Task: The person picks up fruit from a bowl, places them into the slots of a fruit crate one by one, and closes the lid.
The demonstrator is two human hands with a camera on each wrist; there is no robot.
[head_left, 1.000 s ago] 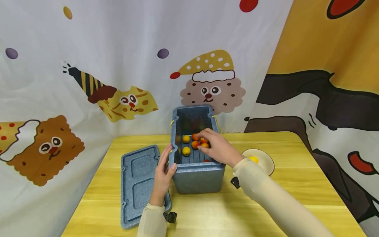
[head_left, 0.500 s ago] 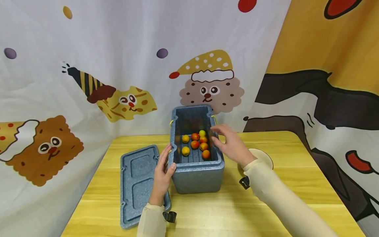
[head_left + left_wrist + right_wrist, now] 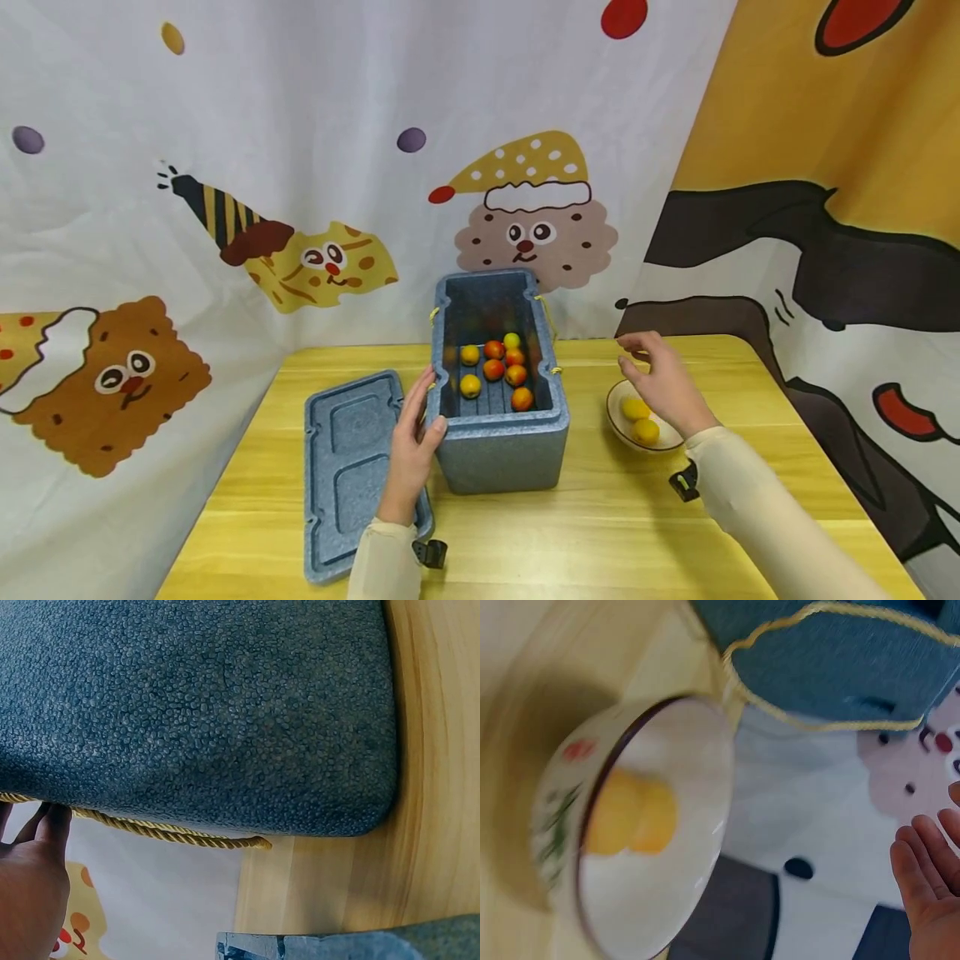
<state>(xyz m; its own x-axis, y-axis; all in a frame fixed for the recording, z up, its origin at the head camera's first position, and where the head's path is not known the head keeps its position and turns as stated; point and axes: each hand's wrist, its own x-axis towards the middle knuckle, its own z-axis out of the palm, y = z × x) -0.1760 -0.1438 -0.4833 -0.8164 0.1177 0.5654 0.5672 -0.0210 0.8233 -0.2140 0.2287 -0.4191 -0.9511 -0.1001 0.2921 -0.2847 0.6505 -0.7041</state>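
My left hand (image 3: 408,446) rests along the left side of the blue-grey foam box (image 3: 501,457), its thumb at the front corner of the rim. In the left wrist view its fingertips meet the box wall beside a yellow cord (image 3: 187,838). Inside the box lie several small fruits, among them a yellow one (image 3: 470,386) and an orange-red one (image 3: 522,400). To the right, my right hand (image 3: 666,385) hovers over the far side of a white bowl (image 3: 694,742), holding nothing, fingers loosely bent. Two yellow fruits (image 3: 615,814) sit in the bowl.
The box lid (image 3: 348,467) lies flat on the wooden table (image 3: 570,550), left of the box and partly under my left forearm. A cartoon-printed cloth (image 3: 315,108) hangs behind the table, close to the box's far end.
My right hand has come up out of the box and moved right to above the bowl, where two yellow fruits now show. My left hand stays on the box.
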